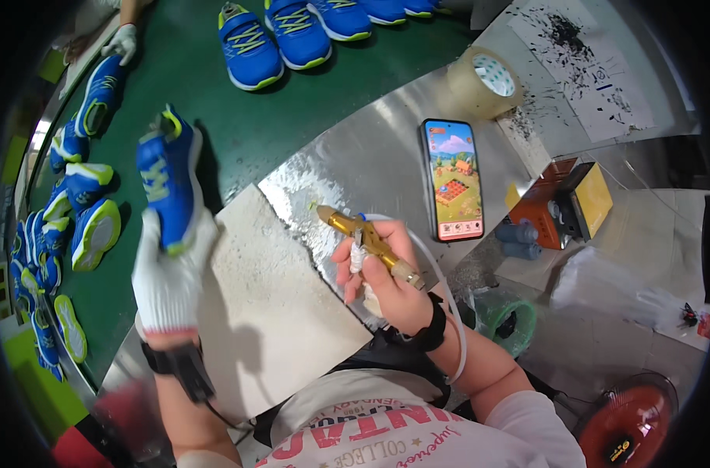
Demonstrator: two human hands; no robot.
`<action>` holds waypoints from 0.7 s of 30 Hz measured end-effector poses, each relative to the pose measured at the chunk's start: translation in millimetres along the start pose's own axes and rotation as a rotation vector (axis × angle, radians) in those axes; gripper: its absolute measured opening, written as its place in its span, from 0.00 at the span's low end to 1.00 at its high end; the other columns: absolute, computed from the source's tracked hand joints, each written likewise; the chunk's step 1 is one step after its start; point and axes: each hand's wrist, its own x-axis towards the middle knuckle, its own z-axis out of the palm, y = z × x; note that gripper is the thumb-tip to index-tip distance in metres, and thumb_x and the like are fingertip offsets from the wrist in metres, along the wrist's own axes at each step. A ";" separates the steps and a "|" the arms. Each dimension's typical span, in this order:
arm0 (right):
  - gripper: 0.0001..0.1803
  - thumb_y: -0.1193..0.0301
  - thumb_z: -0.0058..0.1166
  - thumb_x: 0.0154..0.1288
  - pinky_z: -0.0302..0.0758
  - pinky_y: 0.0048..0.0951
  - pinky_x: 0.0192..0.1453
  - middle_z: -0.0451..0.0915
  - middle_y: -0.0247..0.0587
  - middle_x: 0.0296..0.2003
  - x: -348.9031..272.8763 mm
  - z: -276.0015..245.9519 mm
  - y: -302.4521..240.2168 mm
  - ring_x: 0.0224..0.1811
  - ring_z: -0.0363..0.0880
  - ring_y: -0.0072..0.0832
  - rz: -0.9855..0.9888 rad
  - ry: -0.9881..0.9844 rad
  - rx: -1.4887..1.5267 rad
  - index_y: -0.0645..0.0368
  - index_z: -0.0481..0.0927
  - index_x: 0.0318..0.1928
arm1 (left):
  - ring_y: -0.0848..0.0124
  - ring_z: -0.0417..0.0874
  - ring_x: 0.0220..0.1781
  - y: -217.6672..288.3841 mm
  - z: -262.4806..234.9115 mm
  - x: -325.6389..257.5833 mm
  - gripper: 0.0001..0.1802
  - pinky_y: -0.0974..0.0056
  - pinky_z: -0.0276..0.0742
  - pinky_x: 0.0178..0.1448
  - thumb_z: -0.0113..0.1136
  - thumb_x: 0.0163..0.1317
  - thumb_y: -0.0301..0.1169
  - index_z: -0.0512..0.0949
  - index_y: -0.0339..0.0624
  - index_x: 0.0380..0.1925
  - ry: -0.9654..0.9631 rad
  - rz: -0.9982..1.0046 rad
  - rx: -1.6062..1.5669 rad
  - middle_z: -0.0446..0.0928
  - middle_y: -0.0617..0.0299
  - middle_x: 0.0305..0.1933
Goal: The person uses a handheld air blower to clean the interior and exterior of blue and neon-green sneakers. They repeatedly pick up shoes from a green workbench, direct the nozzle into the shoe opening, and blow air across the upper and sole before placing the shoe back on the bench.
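My left hand (166, 285), in a white knitted glove, grips a blue sneaker (175, 175) by one end. The sneaker has lime-green trim and is held up over the green work surface. My bare right hand (398, 292) is closed around a brass-coloured air blow gun (377, 248), its nozzle aimed to the upper left, apart from the sneaker. White wrapping shows on the gun's lever. A clear hose (442, 273) runs from it along my right forearm. Under both hands lies a pale board (261, 312) with a ragged edge, beside bare metal sheeting (316, 168).
Blue sneakers (249, 51) line the far side; more sneakers (96, 222) crowd the left edge, where another person's gloved hand (122, 43) touches one. A phone (455, 179), a tape roll (483, 82), an orange-and-black box (557, 203) and a green-rimmed bin (518, 312) are at right.
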 end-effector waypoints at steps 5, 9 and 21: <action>0.18 0.71 0.47 0.68 0.76 0.20 0.32 0.71 0.44 0.43 1.3 5.7 5.2 0.35 0.73 0.20 0.047 -0.060 -0.009 0.64 0.57 0.52 | 0.63 0.80 0.36 17.9 14.5 135.2 0.36 0.63 0.78 0.42 0.55 0.62 0.55 0.67 0.32 0.55 -0.080 -0.055 0.615 0.77 0.48 0.42; 0.20 0.68 0.46 0.69 0.77 0.22 0.33 0.72 0.49 0.43 1.9 -0.9 1.8 0.36 0.74 0.23 0.054 -0.064 -0.027 0.64 0.55 0.52 | 0.59 0.82 0.39 42.0 48.4 138.6 0.29 0.59 0.76 0.42 0.55 0.62 0.53 0.73 0.43 0.53 -0.081 0.292 1.748 0.80 0.49 0.37; 0.22 0.64 0.45 0.70 0.76 0.23 0.36 0.72 0.50 0.44 3.5 -4.7 -0.3 0.38 0.74 0.23 0.068 -0.138 -0.035 0.64 0.55 0.55 | 0.52 0.74 0.53 125.3 -90.6 42.7 0.25 0.57 0.69 0.59 0.67 0.52 0.35 0.73 0.44 0.50 0.379 0.639 2.687 0.73 0.49 0.53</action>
